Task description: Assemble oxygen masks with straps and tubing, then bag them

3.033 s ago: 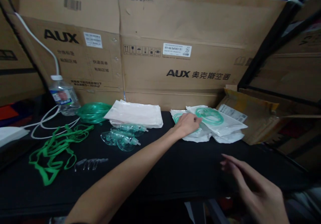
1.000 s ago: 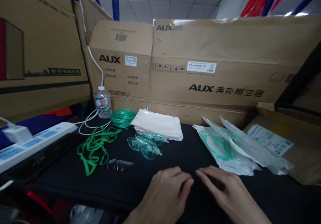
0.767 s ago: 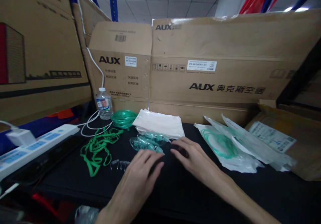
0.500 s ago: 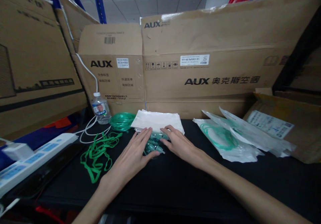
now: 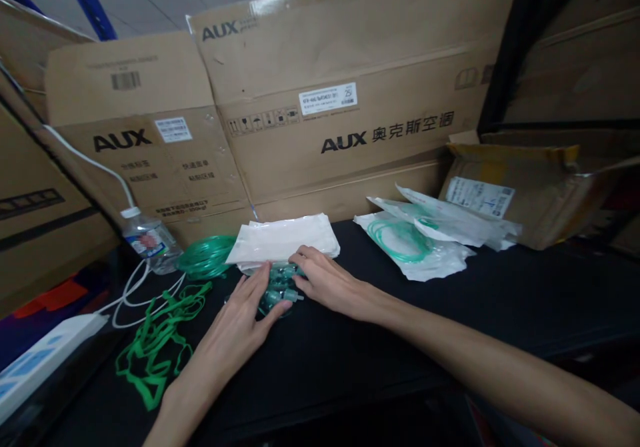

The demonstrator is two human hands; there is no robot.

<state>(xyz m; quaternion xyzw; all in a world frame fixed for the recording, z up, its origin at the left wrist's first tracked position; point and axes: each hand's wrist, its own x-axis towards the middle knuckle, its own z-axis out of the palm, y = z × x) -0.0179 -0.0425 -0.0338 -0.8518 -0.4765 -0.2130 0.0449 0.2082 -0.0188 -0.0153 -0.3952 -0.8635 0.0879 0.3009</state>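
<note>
A small pile of clear green plastic fittings (image 5: 280, 295), partly hidden by my fingers, lies on the black table between my hands. At its left side is my left hand (image 5: 246, 313), fingers stretched out and thumb apart, resting against the pile. My right hand (image 5: 330, 283) touches the pile from the right with fingers loosely bent and thumb apart. Neither hand is closed round anything. Just behind the hands lies a stack of white paper pouches (image 5: 285, 237). Green elastic straps (image 5: 157, 347) lie tangled to the left of my left hand, with coiled green tubing (image 5: 206, 257) behind them.
Several clear-and-white packets with green tubing (image 5: 410, 250) lie at the right, before an open cardboard box (image 5: 530, 197). A plastic bottle (image 5: 155, 243), white cables and a power strip (image 5: 50, 360) are at the left. Large cardboard panels (image 5: 390, 100) stand behind.
My view has turned right and tilted, so things appear further left. Both hands stay at the green fittings, with little change in their pose.
</note>
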